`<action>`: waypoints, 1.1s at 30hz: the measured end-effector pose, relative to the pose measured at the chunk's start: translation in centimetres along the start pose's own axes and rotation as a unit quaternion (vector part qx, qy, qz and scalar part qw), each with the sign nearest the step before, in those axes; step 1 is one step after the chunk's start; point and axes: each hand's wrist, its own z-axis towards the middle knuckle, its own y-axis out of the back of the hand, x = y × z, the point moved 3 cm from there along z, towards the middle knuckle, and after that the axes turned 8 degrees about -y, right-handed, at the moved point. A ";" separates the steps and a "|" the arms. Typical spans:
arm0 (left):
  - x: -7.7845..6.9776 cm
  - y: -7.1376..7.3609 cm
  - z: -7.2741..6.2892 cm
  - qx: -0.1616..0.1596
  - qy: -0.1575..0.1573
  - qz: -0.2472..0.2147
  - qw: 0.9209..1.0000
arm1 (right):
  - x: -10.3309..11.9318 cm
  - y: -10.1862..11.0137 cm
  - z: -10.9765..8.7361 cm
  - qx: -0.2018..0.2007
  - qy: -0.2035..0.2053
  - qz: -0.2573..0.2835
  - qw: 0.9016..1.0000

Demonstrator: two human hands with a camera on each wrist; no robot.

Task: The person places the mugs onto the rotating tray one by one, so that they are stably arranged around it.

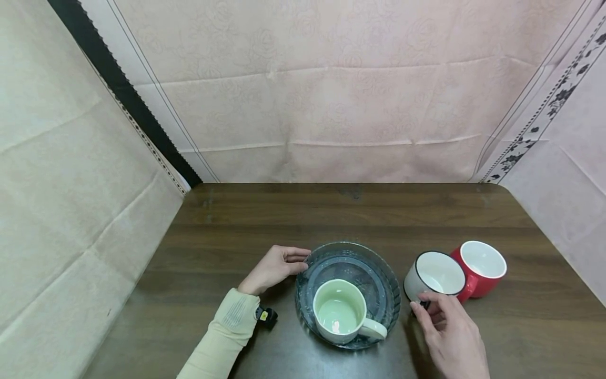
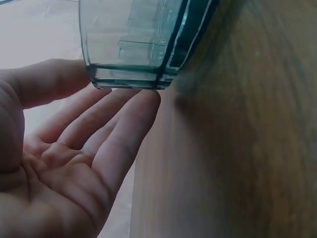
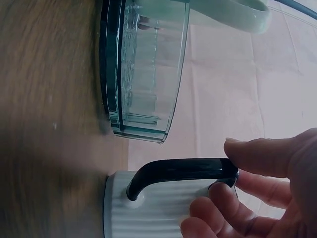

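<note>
A round clear glass dish (image 1: pixel 385 273) stands on the table with a pale green mug (image 1: pixel 340 308) inside it, the mug's handle pointing right. My left hand (image 1: pixel 279 267) touches the dish's left side. In the left wrist view its thumb (image 2: pixel 54 82) reaches the rim and its extended fingers (image 2: pixel 126 134) lie against the outer wall. To the right of the dish is a white mug (image 1: pixel 414 284) with a dark rim. My right hand (image 1: pixel 452 334) pinches its black handle (image 3: pixel 183 169) between thumb and fingers. The green mug's handle (image 3: pixel 242 15) shows above the dish in the right wrist view.
A red mug (image 1: pixel 487 284) with a white inside stands right behind the white mug, its handle close beside it. The wooden table (image 1: pixel 227 210) ends at a hanging pale cloth (image 1: pixel 331 105) behind; more cloth hangs at both sides.
</note>
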 end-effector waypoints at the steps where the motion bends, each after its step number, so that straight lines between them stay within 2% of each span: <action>1: 0.0 0.0 0.0 0.001 0.000 0.000 1.000 | 0.0 0.0 0.0 -0.001 0.000 0.002 1.000; 8: 0.4 -0.1 0.2 -0.001 0.008 -0.006 1.000 | -0.3 0.1 -0.2 0.007 -0.008 0.008 1.000; 18: 0.3 -0.2 0.4 -0.029 0.011 -0.026 0.999 | -0.7 0.4 -0.7 -0.062 0.050 0.026 0.996; 22: 0.3 -0.2 0.4 -0.038 0.010 -0.034 0.999 | -0.9 0.5 -0.7 -0.059 0.046 0.031 0.997; 27: 0.0 0.0 0.2 -0.037 0.009 -0.019 0.999 | -1.1 0.7 -0.7 -0.036 0.022 0.021 0.999; 33: -0.1 -0.1 0.2 -0.025 -0.015 -0.023 0.999 | -1.2 1.0 -0.9 -0.040 0.024 0.017 0.999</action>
